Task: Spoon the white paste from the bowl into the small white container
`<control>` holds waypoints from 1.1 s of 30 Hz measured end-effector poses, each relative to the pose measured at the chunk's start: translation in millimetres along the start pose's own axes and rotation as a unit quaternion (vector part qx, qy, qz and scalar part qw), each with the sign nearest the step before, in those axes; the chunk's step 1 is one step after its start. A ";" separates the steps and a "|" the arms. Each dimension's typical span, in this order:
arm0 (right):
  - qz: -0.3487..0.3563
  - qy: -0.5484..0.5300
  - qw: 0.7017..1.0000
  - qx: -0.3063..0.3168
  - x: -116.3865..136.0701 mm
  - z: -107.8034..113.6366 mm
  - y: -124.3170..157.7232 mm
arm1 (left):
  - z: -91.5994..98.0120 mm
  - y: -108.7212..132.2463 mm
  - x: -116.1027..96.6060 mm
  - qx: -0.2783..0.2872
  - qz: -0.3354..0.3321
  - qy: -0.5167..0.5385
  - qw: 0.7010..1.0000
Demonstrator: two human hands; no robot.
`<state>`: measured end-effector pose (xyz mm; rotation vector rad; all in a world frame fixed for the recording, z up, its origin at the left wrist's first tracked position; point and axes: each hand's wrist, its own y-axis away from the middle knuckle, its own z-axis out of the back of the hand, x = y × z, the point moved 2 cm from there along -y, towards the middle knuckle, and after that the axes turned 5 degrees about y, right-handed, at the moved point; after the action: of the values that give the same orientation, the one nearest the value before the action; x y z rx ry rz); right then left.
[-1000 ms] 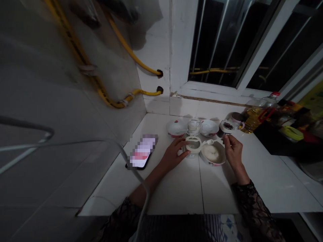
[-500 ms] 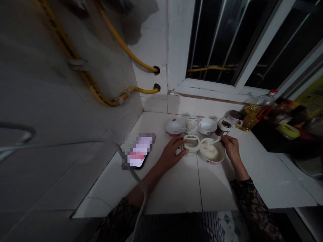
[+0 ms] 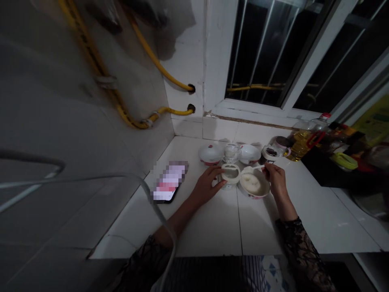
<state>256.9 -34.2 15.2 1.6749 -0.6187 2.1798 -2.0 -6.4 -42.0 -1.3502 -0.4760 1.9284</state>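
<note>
My left hand (image 3: 206,187) curls around a small white jar (image 3: 230,175) with a wide open rim, steadying it on the white counter (image 3: 212,227). My right hand (image 3: 275,178) pinches the handle of a white spoon (image 3: 253,168), whose bowl hovers between the jar and a bowl of white powder (image 3: 253,184) just right of the jar. The spoon's bowl is over the near edge of the powder bowl, close to the jar's rim.
Behind stand two white bowls (image 3: 210,153) (image 3: 249,153), a glass (image 3: 232,151) and a dark-filled cup (image 3: 269,153). A phone (image 3: 169,182) lies to the left. Oil bottle (image 3: 300,142) and a dark tray of items sit at right. Yellow hoses run on the wall.
The spoon dipped into the powder bowl half a second ago and is now lifted again towards the jar. My left hand has stayed on the jar.
</note>
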 end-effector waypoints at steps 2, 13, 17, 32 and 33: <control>0.049 0.009 0.999 -0.003 8.5 -9.9 10.5 | 0.4 -0.6 -0.6 0.003 -0.002 -0.001 1.000; 0.411 0.275 0.865 0.090 26.3 -33.9 47.8 | 1.4 -0.4 -2.5 0.002 -0.017 -0.009 1.000; 0.319 0.212 0.924 -0.013 29.7 -11.2 36.7 | 1.0 0.1 -1.6 0.000 -0.017 -0.011 1.000; 0.210 0.318 0.924 0.012 -1.1 8.3 6.6 | 2.5 0.1 -1.9 0.003 -0.011 -0.004 1.000; 0.204 0.318 0.926 0.020 -2.6 6.1 6.8 | 2.3 0.2 -1.8 0.004 -0.010 -0.004 1.000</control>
<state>259.2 -43.1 13.0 0.7891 -0.7723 2.8337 -3.8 -7.6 -40.0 -1.3282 -0.4832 1.9170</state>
